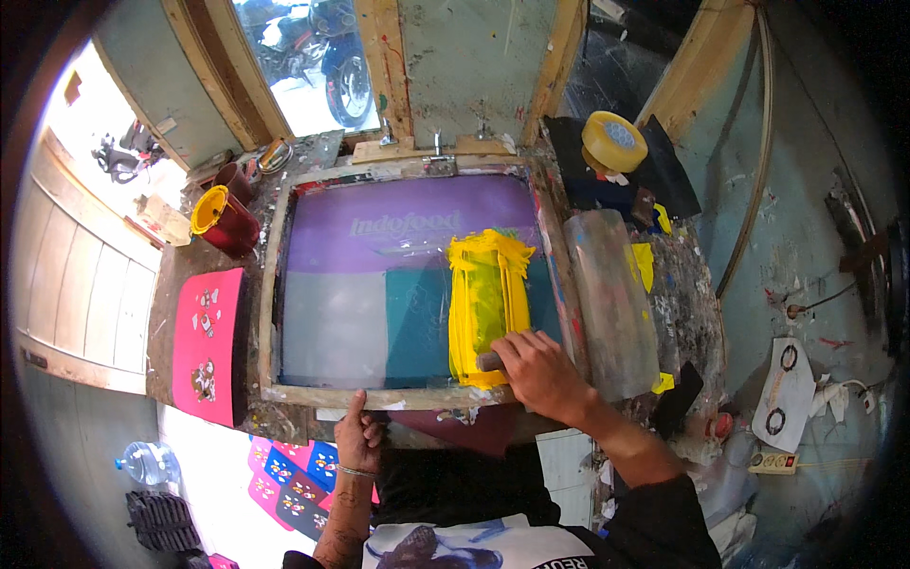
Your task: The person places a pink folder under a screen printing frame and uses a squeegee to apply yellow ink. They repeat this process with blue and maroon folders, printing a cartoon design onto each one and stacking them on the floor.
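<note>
A wooden-framed printing screen [332, 327] lies on the worktable, its mesh purple at the far side, pale grey and teal nearer me. Thick yellow ink [518, 308] is spread in an upright band on the mesh's right part. My right hand [540, 372] grips a squeegee [490, 361] at the near end of that band; only its dark end shows, the rest being under the fingers. At the frame's near edge, my left hand [357, 438] has its thumb up against the wood and its fingers curled below.
Left of the screen lie a pink printed sheet [210, 346] and a red ink pot [226, 224] with a yellow rim. A clear plastic sheet [611, 303] lies at the right, a tape roll [614, 142] behind it. Colourful printed pieces [294, 479] are below the table. A metal hinge clamp [439, 165] holds the far edge.
</note>
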Available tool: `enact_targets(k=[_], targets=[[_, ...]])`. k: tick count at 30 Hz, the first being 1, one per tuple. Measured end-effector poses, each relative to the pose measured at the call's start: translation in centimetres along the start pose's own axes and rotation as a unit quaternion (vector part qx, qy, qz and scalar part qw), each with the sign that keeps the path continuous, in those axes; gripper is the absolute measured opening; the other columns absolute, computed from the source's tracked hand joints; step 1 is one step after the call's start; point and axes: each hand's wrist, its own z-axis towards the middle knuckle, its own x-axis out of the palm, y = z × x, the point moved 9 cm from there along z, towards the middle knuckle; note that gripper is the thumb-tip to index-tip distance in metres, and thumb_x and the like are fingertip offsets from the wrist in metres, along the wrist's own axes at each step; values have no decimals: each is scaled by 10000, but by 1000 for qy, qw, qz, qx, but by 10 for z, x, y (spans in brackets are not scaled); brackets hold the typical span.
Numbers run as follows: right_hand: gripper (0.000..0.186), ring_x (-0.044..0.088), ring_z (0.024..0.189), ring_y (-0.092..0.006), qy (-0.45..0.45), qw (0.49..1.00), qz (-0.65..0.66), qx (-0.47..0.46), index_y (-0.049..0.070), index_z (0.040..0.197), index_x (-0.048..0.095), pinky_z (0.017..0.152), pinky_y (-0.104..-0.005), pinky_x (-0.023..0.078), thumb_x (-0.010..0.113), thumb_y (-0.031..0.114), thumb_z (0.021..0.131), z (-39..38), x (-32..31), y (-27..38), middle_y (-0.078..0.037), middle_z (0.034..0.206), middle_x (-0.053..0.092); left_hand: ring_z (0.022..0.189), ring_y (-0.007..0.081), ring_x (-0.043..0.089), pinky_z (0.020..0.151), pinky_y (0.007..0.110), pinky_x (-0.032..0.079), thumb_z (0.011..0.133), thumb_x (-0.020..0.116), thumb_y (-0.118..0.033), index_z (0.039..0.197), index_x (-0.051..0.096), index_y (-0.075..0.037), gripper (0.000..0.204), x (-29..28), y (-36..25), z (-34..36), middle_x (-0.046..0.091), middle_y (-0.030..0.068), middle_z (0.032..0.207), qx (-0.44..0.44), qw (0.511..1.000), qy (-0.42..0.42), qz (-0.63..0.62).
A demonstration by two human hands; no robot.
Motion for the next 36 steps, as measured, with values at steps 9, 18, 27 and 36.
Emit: enact_targets(k=[9,18,27,36], targets=[[205,661,987,-377,32,992,124,18,-35,1057,606,910,-464,530,614,43,867,11,-20,-5,-216,1004,671,411,75,340,365,249,246,998,687,-346,719,470,-172,394,6,0,-4,362,-51,562,33,998,21,46],[161,659,922,-316,-8,999,-31,-43,-13,1035,606,869,-416,551,632,72,901,-10,-15,30,-165,938,645,371,88,312,350,265,257,1037,619,-345,696,487,-156,411,0,1,-8,326,-47,491,70,994,79,-5],[183,629,1034,-380,-141,988,-55,11,-8,1059,607,924,-463,526,564,27,885,70,0,-59,-188,1035,657,355,95,296,340,267,236,1030,627,-359,641,423,-174,477,2,1,-3,308,-47,483,67,994,91,7],[228,626,1103,-426,-18,993,83,79,-30,1082,599,959,-501,510,555,32,866,134,-21,-107,-245,1101,664,364,81,365,331,241,258,998,678,-368,632,474,-164,467,8,-6,-10,362,-52,497,41,996,21,75]])
